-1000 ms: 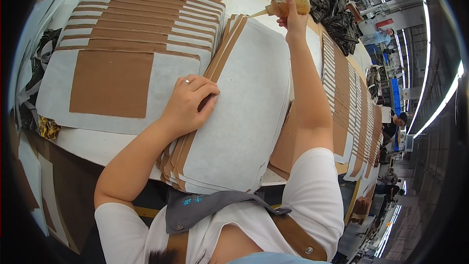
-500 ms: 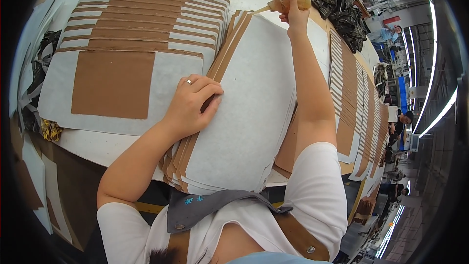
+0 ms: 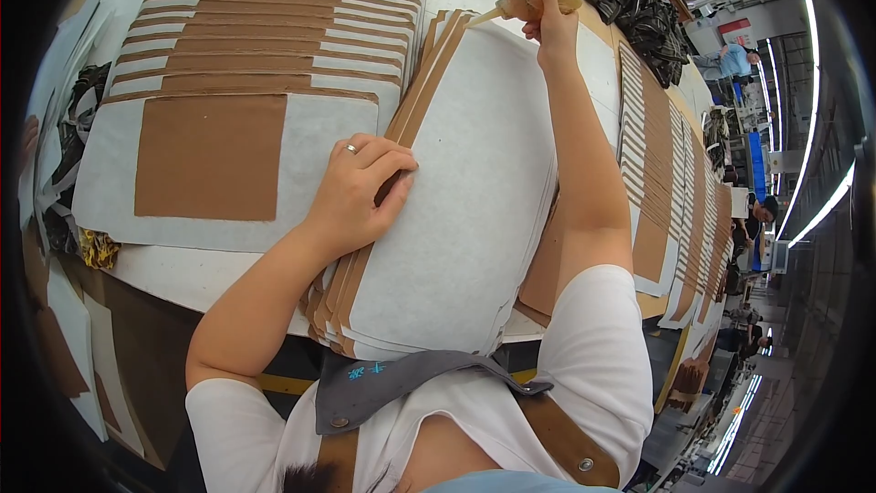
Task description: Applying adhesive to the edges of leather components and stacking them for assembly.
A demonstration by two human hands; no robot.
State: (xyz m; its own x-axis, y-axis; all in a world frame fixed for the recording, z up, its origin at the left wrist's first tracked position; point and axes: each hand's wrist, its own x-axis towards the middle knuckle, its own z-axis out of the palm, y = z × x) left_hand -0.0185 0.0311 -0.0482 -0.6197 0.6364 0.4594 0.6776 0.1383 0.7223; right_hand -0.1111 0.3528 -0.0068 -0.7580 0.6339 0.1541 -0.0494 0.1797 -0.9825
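My right hand (image 3: 555,32) is closed round a squeeze bottle (image 3: 527,0) with a yellowish body, tilted so its thin nozzle points left. The nozzle tip is at the far end of a stack of large white sheets (image 3: 456,192) with brown strips along their left edges. A thin pale line runs along the upper brown strip (image 3: 427,102). My left hand (image 3: 363,184), a ring on one finger, rests on the stack's left edge. Its fingers are curled with the thumb near the fingertips, pressing the edge; what lies under the fingers is partly hidden.
On the left lies a fanned pile of white pieces with brown panels (image 3: 212,157). More fanned pieces (image 3: 652,155) line the table at right. Dark crumpled bundles (image 3: 630,9) sit at the back. Another person's hand (image 3: 30,139) shows at the far left; other people work in the background.
The bottle's nozzle has shifted slightly up and left at the stack's far end. My left hand has stayed in place. Another person's hand has come into view at the far left.
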